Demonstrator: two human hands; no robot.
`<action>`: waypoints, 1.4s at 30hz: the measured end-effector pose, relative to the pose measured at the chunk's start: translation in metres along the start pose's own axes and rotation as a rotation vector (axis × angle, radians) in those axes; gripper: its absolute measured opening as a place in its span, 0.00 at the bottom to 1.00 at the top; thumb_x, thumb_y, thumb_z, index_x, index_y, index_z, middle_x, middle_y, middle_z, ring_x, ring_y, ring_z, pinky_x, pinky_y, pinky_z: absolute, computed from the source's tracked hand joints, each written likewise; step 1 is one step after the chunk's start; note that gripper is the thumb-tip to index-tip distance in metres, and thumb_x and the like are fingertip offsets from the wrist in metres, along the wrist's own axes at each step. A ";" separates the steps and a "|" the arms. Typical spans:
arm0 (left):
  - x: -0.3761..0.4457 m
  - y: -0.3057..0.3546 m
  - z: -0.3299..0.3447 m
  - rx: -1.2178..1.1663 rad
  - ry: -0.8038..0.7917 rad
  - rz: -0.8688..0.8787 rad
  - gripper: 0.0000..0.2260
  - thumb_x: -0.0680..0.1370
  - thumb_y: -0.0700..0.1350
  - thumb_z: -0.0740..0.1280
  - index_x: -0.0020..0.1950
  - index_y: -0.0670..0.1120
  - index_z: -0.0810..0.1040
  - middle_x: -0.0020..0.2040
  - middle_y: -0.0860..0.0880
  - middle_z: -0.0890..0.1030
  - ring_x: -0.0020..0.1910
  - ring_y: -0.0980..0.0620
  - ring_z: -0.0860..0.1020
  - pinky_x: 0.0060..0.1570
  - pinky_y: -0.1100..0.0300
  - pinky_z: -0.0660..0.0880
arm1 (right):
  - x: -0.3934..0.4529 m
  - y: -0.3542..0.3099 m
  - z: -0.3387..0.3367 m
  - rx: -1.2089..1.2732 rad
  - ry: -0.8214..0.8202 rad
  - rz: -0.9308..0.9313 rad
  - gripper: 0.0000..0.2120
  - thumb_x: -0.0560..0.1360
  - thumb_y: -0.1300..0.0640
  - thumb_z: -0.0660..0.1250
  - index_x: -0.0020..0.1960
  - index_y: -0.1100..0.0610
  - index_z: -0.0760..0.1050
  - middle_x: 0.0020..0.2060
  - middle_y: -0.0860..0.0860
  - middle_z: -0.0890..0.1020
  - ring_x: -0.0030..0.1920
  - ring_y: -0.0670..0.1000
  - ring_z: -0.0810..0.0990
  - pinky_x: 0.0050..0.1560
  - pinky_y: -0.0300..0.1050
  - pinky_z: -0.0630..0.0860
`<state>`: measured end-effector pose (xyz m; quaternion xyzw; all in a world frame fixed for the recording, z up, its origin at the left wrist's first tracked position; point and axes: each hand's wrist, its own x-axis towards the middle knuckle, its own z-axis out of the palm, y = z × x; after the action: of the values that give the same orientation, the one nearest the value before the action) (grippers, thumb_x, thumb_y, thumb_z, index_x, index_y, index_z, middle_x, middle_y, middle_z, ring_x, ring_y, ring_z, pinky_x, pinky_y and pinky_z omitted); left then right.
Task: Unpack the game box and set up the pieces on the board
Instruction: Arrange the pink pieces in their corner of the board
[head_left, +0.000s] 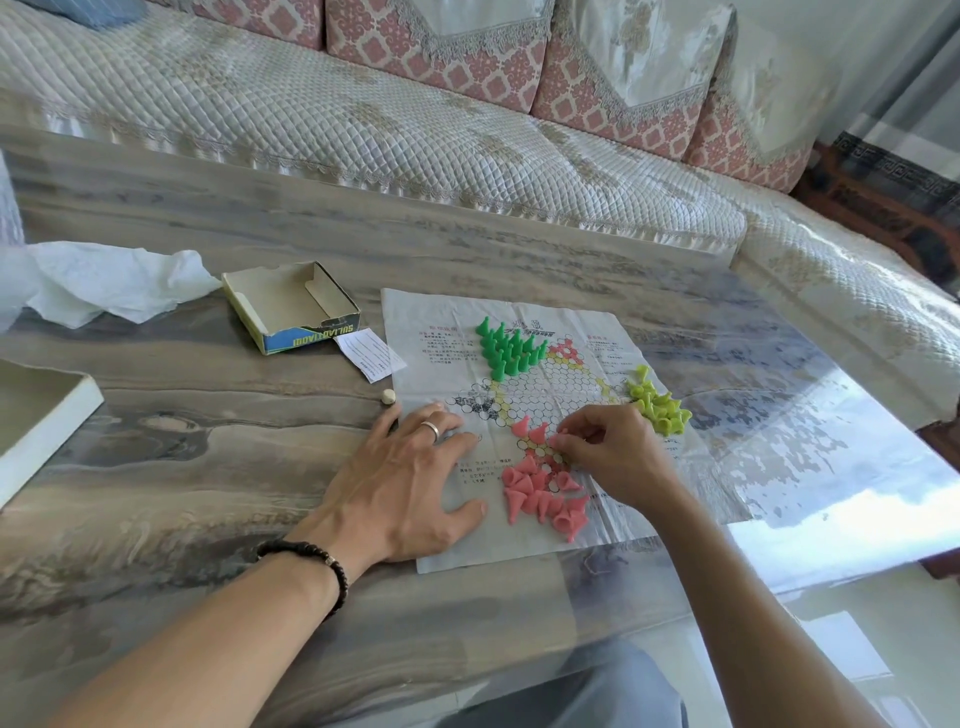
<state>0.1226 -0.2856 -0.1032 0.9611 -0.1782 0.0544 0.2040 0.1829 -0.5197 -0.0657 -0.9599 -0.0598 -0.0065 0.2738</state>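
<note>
A creased paper game board (613, 525) with a star of printed circles lies flat on the table. Several dark green cone pieces (506, 347) stand on its far point. A loose heap of yellow-green pieces (658, 402) lies at its right side, and a heap of pink pieces (543, 500) lies near its front point, with two pink cones (530, 431) standing upright. My left hand (410, 483) rests flat on the board's left part, fingers spread. My right hand (608, 449) pinches a pink piece over the front point.
The open game box (291, 312) lies behind the board at left, with a small paper slip (370, 354) and a small pale die (388, 397) beside it. Crumpled white paper (104, 283) and a white box lid (41, 415) are at far left. A sofa runs behind the table.
</note>
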 end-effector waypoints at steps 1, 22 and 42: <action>0.000 0.000 0.000 0.003 -0.002 -0.001 0.33 0.70 0.68 0.54 0.71 0.55 0.68 0.74 0.53 0.64 0.76 0.54 0.54 0.75 0.51 0.46 | 0.000 0.000 0.001 -0.009 0.001 -0.006 0.02 0.71 0.54 0.74 0.41 0.51 0.82 0.33 0.44 0.82 0.35 0.44 0.80 0.34 0.34 0.72; 0.000 -0.001 0.000 0.032 -0.035 0.001 0.33 0.71 0.68 0.55 0.73 0.54 0.65 0.75 0.53 0.62 0.77 0.54 0.52 0.75 0.51 0.46 | -0.038 0.007 -0.016 0.137 -0.137 0.021 0.04 0.71 0.51 0.75 0.42 0.50 0.83 0.34 0.46 0.83 0.29 0.38 0.75 0.32 0.29 0.68; 0.001 -0.002 0.002 -0.004 -0.022 0.001 0.33 0.71 0.67 0.55 0.73 0.54 0.66 0.76 0.53 0.62 0.77 0.55 0.52 0.75 0.50 0.47 | -0.022 0.007 -0.021 0.073 -0.041 0.111 0.04 0.74 0.60 0.71 0.41 0.57 0.79 0.33 0.54 0.83 0.30 0.50 0.81 0.36 0.52 0.82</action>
<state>0.1238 -0.2848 -0.1052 0.9611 -0.1810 0.0435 0.2041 0.1623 -0.5386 -0.0524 -0.9510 -0.0122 0.0308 0.3074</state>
